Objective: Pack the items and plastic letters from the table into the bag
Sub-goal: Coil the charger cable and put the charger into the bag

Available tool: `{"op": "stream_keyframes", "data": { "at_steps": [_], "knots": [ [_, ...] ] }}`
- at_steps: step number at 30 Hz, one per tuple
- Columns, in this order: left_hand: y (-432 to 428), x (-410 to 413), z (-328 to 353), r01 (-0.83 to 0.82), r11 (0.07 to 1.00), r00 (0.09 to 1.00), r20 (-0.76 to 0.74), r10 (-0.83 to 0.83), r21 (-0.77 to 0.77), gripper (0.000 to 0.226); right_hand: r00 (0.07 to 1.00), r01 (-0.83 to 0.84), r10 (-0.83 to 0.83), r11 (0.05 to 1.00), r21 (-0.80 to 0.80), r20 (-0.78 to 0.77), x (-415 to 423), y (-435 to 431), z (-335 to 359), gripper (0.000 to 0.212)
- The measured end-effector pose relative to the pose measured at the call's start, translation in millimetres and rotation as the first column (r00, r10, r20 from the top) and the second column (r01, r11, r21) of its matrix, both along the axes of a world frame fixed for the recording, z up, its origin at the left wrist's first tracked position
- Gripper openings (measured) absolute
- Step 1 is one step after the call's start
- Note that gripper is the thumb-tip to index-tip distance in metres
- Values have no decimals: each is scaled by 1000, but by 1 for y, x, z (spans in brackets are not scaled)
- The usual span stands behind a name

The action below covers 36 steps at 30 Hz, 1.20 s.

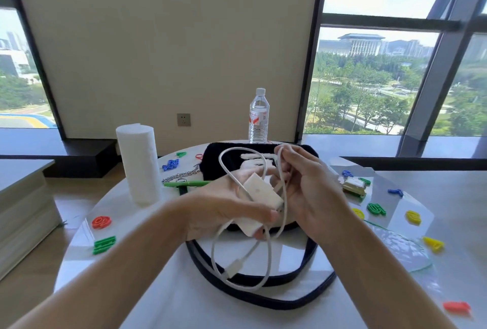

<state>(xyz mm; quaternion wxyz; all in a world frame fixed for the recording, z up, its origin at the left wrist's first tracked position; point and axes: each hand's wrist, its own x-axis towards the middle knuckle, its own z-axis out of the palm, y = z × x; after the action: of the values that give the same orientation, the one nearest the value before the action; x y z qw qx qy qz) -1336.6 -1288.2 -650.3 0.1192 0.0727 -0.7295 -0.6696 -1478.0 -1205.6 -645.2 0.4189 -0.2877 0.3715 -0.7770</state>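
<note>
Held up over the middle, white rectangular charger block [263, 194] with white cable [268, 249] dangling in loose loops. Flat underneath, black fuzzy bag with white lettering [229, 160], dark strap [263, 299] curled on the near side. Scattered left and right, coloured plastic letters [104, 244]; green pen [184, 184] just left of the bag.

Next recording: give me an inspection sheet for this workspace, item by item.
Surface: round white table, glossy.
Job's things: black bag at centre, strap looped toward the person; plastic letters scattered on both sides; green pen, chain and small packet beside the bag.
Clutter: paper roll and water bottle, both upright.
Grippers: left hand holds white charger; right hand pinches its cable.
Cables: the white cable hangs in loops above the strap.
Surroundings: wall socket, windows, pale stack at left.
</note>
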Motion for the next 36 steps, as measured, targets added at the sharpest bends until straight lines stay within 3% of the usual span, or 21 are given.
{"op": "stream_keyframes", "data": {
  "at_steps": [2,4,6,9,11,12,15,20,23,25,29,31,33,34,36],
  "knots": [
    [-2,0,-1,-7,999,1000,23,8,-35,44,987,72,-65,996,47,-147,-1,2,-2,18],
    [-3,1,-2,-29,995,999,44,33,-92,27,907,195,-140,976,99,-398,-5,5,-4,17],
    [-5,1,-3,-42,988,999,27,46,-149,19,850,224,-138,968,110,-509,-8,6,-5,18],
    [-7,0,-5,-117,989,992,-66,111,-89,15,917,-70,123,986,150,-379,-11,8,-7,48],
    [-7,-3,-6,-155,987,980,-133,150,-29,22,850,-293,332,943,157,-409,-4,10,-10,51],
    [-6,-5,-6,-164,986,973,-163,163,11,24,815,-321,369,930,182,-447,0,9,-12,52],
    [-3,-11,-9,-207,967,948,-214,236,151,32,843,-164,233,970,182,-484,7,3,-18,78],
    [1,-20,-7,-392,845,849,-210,484,363,47,947,-101,101,995,15,-305,11,-1,-13,87],
    [4,-19,-7,-452,818,834,-158,529,355,55,842,-91,152,986,142,-517,18,-1,-6,78],
    [7,-20,-6,-482,804,832,-105,544,348,66,749,-113,210,975,192,-629,20,1,-13,100],
    [8,-24,-2,-489,758,843,9,538,431,73,756,-53,180,975,215,-630,13,3,-18,122],
    [8,-28,-3,-503,790,844,-1,537,351,71,780,-74,167,982,175,-604,11,1,-18,121],
    [7,-31,-7,-601,788,793,-28,609,133,80,822,-120,157,987,103,-547,11,-1,-20,104],
    [4,-31,-10,-633,770,774,-63,630,-87,79,840,-131,148,989,69,-523,11,-1,-22,90],
    [-1,-27,-14,-581,606,771,-130,623,-543,69,865,-109,125,992,60,-486,10,-1,-22,69]
  ]
}}
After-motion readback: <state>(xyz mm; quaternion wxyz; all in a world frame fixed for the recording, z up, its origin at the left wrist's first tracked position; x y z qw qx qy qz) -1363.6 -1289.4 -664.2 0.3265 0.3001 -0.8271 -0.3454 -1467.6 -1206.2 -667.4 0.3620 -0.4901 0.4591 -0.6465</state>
